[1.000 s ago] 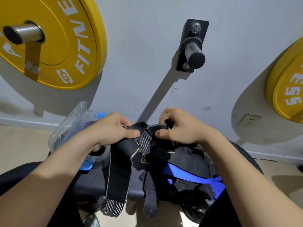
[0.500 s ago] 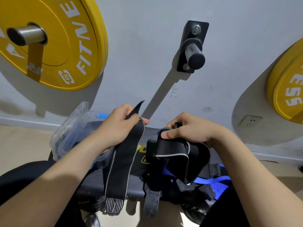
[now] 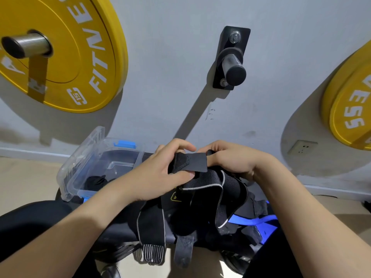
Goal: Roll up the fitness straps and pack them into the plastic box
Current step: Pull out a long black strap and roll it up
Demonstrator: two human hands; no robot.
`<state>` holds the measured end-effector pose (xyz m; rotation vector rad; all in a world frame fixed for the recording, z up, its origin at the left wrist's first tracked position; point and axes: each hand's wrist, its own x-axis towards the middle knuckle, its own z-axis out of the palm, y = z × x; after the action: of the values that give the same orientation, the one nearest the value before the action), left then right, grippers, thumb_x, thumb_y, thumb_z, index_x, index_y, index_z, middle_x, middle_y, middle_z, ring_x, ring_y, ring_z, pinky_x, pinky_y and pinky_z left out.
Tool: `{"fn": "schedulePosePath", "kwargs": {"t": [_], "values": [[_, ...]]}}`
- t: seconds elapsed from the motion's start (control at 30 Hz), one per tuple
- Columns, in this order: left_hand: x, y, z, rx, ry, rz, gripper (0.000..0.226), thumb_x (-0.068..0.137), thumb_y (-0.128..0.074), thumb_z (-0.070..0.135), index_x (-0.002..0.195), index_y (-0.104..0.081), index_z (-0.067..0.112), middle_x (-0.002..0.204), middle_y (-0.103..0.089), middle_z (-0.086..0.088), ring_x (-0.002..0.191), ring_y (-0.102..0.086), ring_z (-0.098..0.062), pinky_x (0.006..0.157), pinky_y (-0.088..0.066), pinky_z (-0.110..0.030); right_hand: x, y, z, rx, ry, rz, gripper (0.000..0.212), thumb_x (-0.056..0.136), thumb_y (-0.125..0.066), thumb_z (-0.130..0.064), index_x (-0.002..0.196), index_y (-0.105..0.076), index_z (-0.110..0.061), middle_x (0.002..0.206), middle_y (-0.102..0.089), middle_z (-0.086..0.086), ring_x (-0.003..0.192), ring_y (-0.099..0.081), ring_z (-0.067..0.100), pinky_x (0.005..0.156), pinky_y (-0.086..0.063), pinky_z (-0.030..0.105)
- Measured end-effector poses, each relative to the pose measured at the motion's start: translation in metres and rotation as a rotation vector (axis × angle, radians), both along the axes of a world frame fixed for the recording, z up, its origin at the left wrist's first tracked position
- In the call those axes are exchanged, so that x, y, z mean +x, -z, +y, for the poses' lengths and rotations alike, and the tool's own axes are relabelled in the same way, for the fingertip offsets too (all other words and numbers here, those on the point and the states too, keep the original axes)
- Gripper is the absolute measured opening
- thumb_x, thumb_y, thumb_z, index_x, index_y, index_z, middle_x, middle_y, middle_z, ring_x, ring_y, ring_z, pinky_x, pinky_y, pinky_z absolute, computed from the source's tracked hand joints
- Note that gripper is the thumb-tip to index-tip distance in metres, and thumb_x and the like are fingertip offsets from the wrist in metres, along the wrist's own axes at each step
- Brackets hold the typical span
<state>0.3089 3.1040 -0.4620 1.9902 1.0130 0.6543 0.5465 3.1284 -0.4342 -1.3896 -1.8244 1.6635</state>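
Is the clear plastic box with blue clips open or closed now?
Open: the clear plastic box has its lid tilted back, and something dark lies inside.

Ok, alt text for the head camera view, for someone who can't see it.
Left hand and right hand hold the end of a black strap above a pile of straps on a dark bench. A clear plastic box stands open at left; yellow weight plates hang behind.
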Motion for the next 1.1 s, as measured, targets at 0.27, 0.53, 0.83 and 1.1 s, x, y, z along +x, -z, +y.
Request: {"fn": "schedulePosePath", "kwargs": {"t": [0.27,0.53,0.83,1.1], "values": [[0.004,0.002,-0.012,0.319,0.074,0.297,0.074,0.107,-0.047,0.059,0.166,-0.002,0.053,0.155,-0.025,0.02,0.138,-0.03,-0.008,0.114,-0.025,-0.044,-0.004,0.0,0.002,-0.037,-0.003,0.106,0.012,0.096,-0.062,0.002,0.103,-0.071,0.008,0.095,-0.073,0.022,0.086,-0.07,0.032,0.083,-0.058,0.038],[0.002,0.013,-0.001,0.348,0.055,0.526,0.111,0.082,-0.035,0.1,0.166,-0.002,0.035,0.131,-0.03,0.017,0.121,-0.03,-0.011,0.113,-0.027,-0.041,-0.006,-0.002,0.001,-0.061,-0.03,0.082,0.048,0.094,-0.072,-0.051,0.114,-0.081,-0.008,0.117,-0.079,0.018,0.109,-0.076,0.037,0.104,-0.054,0.057],[-0.009,-0.007,0.008,-0.263,0.041,-0.002,0.04,0.094,-0.081,0.049,0.107,-0.077,0.012,0.103,-0.08,-0.016,0.087,-0.07,-0.017,0.083,-0.054,-0.041,-0.004,-0.005,-0.001,0.145,-0.106,-0.124,0.018,0.089,-0.089,-0.02,0.077,-0.076,-0.014,0.069,-0.065,0.003,0.062,-0.059,0.016,0.061,-0.047,0.028],[-0.023,-0.015,-0.004,-0.524,-0.176,-0.248,0.023,0.079,-0.08,0.028,0.099,-0.084,0.017,0.1,-0.083,-0.018,0.085,-0.079,-0.029,0.077,-0.061,-0.037,0.01,0.006,0.007,0.438,0.285,-0.364,0.019,0.101,-0.063,-0.013,0.093,-0.08,-0.015,0.083,-0.08,0.003,0.066,-0.065,0.009,0.064,-0.048,0.025]]}}
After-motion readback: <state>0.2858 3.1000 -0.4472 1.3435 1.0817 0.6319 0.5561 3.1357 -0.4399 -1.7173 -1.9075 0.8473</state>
